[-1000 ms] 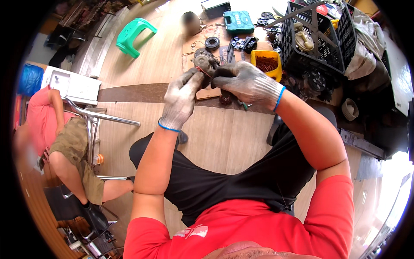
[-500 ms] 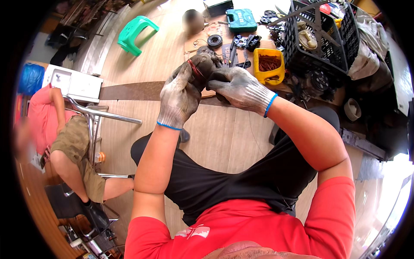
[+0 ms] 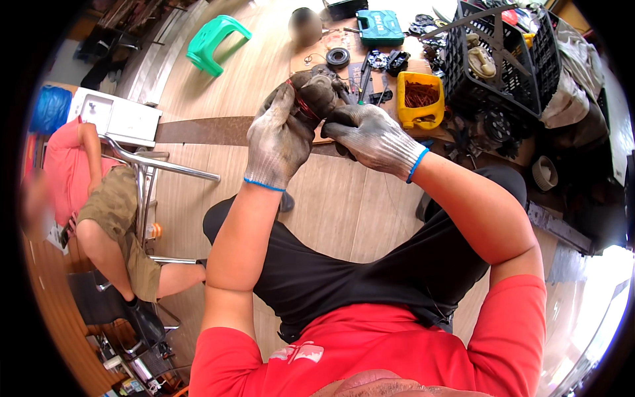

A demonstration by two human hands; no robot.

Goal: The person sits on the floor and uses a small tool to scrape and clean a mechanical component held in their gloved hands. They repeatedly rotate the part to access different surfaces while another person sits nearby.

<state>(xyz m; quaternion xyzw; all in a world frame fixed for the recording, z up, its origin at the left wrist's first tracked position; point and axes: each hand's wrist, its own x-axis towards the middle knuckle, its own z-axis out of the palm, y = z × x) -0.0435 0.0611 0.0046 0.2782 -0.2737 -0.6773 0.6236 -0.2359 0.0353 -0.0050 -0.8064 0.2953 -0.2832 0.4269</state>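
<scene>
My gloved left hand (image 3: 278,135) is closed round a dark, rounded metal part (image 3: 317,92) with red wire (image 3: 301,102) across its side. My gloved right hand (image 3: 374,139) is closed at the part's lower right; its fingertips' hold is hidden. A thin strand hangs below the right hand. Beyond lie cardboard (image 3: 301,63) with a black ring (image 3: 337,56), several black parts (image 3: 397,62) and dark tools. A yellow container (image 3: 419,119) of reddish contents stands just right of my hands.
A teal case (image 3: 380,26) lies at the back, black crates (image 3: 496,99) at right. A green stool (image 3: 211,36) stands back left. At left, another person (image 3: 73,165) in pink sits by a metal-framed chair (image 3: 172,165) and a white board (image 3: 129,116). My bent legs are below my hands.
The metal part has turned, showing its rounded side and red wire, and sits higher. My right hand has moved down and left. The view has shifted slightly.
</scene>
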